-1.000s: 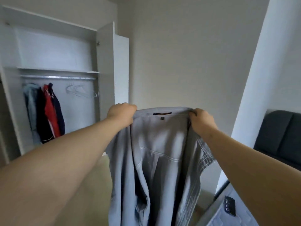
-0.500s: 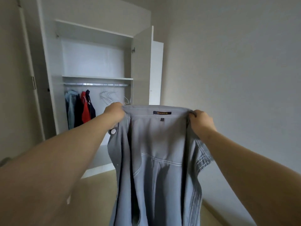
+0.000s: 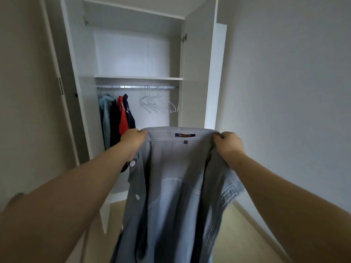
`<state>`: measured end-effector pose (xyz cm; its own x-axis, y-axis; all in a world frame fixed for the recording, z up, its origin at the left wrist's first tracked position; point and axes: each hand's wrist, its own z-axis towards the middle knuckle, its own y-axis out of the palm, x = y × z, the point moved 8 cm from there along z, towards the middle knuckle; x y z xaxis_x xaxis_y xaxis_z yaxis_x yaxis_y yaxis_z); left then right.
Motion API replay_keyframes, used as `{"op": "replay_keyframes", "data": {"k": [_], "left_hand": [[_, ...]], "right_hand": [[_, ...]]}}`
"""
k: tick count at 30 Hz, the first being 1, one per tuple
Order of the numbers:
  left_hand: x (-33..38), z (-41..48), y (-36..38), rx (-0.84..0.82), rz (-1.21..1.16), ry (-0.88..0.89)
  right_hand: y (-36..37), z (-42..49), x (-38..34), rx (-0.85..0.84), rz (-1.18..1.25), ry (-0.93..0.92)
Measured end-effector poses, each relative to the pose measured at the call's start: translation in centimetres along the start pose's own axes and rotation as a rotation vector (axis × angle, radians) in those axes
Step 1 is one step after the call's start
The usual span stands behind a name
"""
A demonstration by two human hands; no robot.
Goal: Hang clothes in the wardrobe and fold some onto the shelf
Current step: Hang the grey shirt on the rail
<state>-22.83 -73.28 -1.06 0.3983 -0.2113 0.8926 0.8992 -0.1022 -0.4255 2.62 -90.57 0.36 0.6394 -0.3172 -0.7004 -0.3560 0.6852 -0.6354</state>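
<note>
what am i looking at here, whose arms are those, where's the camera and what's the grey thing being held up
There is no machine here: these are a person's two bare arms, seen from one wide-angle camera worn on their head. The left hand and right hand each grip one end of the collar of a grey-blue shirt, which hangs down open between them. Ahead stands an open white wardrobe. Under its shelf runs a metal rail; a few garments hang at its left end, light blue, dark and red, and some bare wire hangers hang further right. The shirt is not on a hanger yet.
</note>
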Motion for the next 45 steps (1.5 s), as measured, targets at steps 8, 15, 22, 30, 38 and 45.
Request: {"op": "replay_keyframes", "data": {"k": [8,15,22,30,38,45], "left_hand": [[-2.1,11.0,2.2,0.086,-0.258,-0.143],[-2.3,21.4,5.7,0.178,-0.369,-0.201],[-4.3,30.1,7.8,0.262,-0.328,-0.187],[-6.0,42.6,12.5,0.24,-0.402,-0.159],[-6.2,58.3,14.7,0.239,-0.5,-0.171],[-7.8,67.6,15.7,0.307,-0.585,-0.221]], "right_hand": [[10.7,11.9,-0.6,-0.133,0.168,-0.023],[19.5,23.2,-2.4,-0.265,0.271,-0.096],[27.3,31.1,-2.0,-0.346,0.313,-0.097],[35.4,41.4,-2.0,-0.361,0.312,-0.111],[44.1,53.8,-4.7,-0.371,0.245,-0.145],[52.9,61.2,-6.8,-0.512,0.247,-0.185]]}}
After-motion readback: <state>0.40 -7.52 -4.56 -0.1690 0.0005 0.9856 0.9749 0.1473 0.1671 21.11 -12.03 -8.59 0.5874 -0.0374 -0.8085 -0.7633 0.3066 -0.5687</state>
